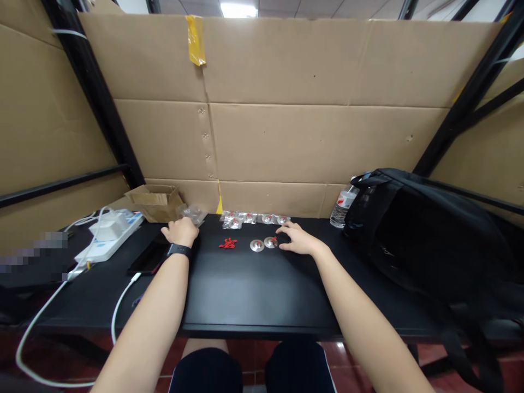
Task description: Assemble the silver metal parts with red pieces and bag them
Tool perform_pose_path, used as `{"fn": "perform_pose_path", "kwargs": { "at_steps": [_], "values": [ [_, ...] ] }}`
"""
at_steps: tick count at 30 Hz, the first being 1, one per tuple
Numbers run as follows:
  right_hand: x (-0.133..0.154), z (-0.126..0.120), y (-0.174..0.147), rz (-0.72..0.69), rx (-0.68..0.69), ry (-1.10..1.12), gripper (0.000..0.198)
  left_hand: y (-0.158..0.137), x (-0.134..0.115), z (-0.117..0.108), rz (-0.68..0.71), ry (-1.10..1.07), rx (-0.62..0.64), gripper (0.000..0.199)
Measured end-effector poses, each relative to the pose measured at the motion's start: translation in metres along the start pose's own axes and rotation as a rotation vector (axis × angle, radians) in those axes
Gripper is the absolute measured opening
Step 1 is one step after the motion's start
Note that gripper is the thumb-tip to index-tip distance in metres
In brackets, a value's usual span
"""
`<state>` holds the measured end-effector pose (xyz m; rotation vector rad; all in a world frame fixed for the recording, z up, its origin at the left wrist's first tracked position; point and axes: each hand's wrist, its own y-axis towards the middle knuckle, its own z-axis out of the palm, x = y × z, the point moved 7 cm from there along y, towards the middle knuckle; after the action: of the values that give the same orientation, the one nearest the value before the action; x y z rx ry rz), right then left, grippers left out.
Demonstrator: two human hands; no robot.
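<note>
Two small silvery cymbals, a left one (257,245) and a right one (271,242), lie side by side on the black table (262,295). My right hand (298,239) is just right of them, fingers apart, with the fingertips close to the right cymbal; I cannot tell whether they touch it. Left of the cymbals lies a bunched red cord (228,243). My left hand (182,232), wearing a black wristband (179,250), is beside crumpled clear plastic bags (194,214). The back of that hand hides its fingers. Several bagged cymbals (248,218) line the back.
At left are an open cardboard box (155,201), a white power strip (108,240) with cables, and a dark phone (146,259) near my left wrist. A water bottle (342,208) and a large black backpack (426,234) stand at right. Cardboard walls (286,136) enclose the back and sides.
</note>
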<state>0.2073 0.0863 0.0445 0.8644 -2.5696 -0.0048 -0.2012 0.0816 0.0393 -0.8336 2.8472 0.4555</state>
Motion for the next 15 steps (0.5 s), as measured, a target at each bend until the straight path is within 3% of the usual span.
{"fn": "perform_pose_path", "kwargs": {
  "at_steps": [3,6,11,15],
  "values": [
    [0.001,0.0,0.0,0.0,0.011,0.005,0.051,-0.001,0.001,-0.006,-0.022,-0.012,-0.003,0.03],
    [0.004,-0.001,-0.001,0.0,0.009,-0.003,0.052,-0.003,0.001,-0.025,-0.04,-0.067,-0.044,0.032],
    [0.007,-0.004,-0.003,-0.001,0.004,-0.014,0.05,-0.012,-0.002,-0.066,-0.045,-0.197,-0.218,0.032],
    [0.008,-0.005,-0.002,-0.029,-0.015,0.0,0.046,-0.022,-0.015,-0.084,0.012,-0.255,-0.376,0.029]
  ]
}}
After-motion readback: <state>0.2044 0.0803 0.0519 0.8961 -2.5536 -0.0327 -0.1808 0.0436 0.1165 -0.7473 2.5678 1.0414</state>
